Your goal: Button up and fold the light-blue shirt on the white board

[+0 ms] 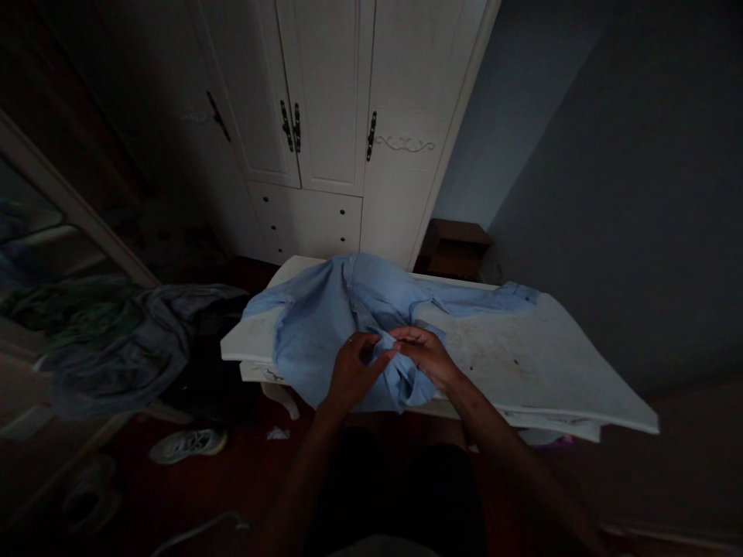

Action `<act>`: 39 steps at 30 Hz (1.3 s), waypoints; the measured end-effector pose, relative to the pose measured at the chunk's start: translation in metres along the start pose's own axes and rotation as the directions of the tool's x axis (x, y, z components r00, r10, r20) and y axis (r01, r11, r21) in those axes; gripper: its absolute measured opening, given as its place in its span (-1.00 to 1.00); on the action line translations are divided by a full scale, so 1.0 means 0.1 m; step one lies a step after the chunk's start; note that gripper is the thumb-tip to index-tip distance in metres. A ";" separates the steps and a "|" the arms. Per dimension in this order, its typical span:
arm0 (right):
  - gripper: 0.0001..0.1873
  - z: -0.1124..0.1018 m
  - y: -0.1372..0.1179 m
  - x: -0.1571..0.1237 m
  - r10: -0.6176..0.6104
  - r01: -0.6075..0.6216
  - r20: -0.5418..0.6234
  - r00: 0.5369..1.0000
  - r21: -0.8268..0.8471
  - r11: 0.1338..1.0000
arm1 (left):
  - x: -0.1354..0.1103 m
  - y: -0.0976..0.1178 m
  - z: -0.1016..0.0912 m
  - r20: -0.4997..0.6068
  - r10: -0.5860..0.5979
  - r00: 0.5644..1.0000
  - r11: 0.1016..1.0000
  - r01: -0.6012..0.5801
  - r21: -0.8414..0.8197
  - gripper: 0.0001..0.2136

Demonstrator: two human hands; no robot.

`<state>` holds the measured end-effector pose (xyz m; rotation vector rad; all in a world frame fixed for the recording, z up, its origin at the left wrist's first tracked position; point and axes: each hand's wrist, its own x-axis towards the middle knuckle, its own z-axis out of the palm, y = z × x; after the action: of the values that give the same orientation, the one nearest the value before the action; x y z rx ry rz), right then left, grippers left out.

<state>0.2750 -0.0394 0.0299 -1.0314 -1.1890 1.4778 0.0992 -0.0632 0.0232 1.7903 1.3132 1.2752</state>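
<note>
A light blue button-up shirt lies spread over a white table, one sleeve stretched out to the right and its lower edge hanging over the near side. My left hand pinches the front placket near the hem. Close beside it, my right hand grips the same bunched fabric, thumb and fingers pressed together. Both sets of fingertips almost meet at the cloth. Whether a button sits between them is too small to make out. Small buttons show along the placket above my hands.
A white wardrobe with dark handles stands behind the table. Left of it, grey and green clothes hang in a heap. A sneaker lies on the red floor, and a brown nightstand stands at the back right.
</note>
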 end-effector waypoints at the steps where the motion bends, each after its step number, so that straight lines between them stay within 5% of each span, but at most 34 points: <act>1: -0.70 0.03 0.02 -0.03 -0.012 0.013 -0.019 1.000 0.037 0.999 | 0.02 -0.01 0.02 -0.010 -0.010 1.000 1.000 0.011 0.011 -0.74; 5: -0.76 0.05 0.18 -0.05 -0.064 0.070 -0.108 0.992 0.051 0.996 | 0.10 -0.09 0.05 0.080 0.023 0.997 1.000 -0.022 -0.006 -0.81; 10: -0.74 0.02 0.26 -0.02 -0.148 0.128 -0.091 0.985 -0.190 0.973 | 0.09 -0.20 0.04 0.116 0.065 0.991 0.997 -0.069 0.030 -0.85; 15: -0.80 0.03 0.09 -0.03 -0.370 0.326 0.057 0.927 -0.607 0.724 | 0.11 -0.25 0.05 0.117 0.168 0.979 0.979 -0.180 0.096 -0.80; 20: -0.82 -0.02 0.03 -0.03 -0.384 0.360 0.133 0.914 -0.701 0.615 | 0.15 -0.31 0.07 0.099 0.322 0.941 0.930 -0.334 0.150 -0.82; 24: -0.75 -0.08 0.15 -0.02 -0.314 0.290 0.093 0.945 -0.685 0.669 | 0.17 -0.38 0.11 0.148 0.333 0.931 0.915 -0.357 0.187 -0.84; 32: -0.69 -0.10 0.31 0.04 -0.179 0.149 -0.018 0.984 -0.472 0.869 | 0.17 -0.46 0.15 0.181 0.162 0.970 0.979 -0.181 0.094 -0.84; 39: -0.74 -0.10 0.43 0.06 -0.198 0.167 -0.030 0.980 -0.423 0.891 | 0.15 -0.49 0.20 0.198 0.150 0.969 0.966 -0.186 0.177 -0.67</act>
<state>0.2764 -0.0349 -0.0144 -1.2074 -1.5471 1.0492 0.0995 -0.0301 -0.0202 2.1413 1.2394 1.0665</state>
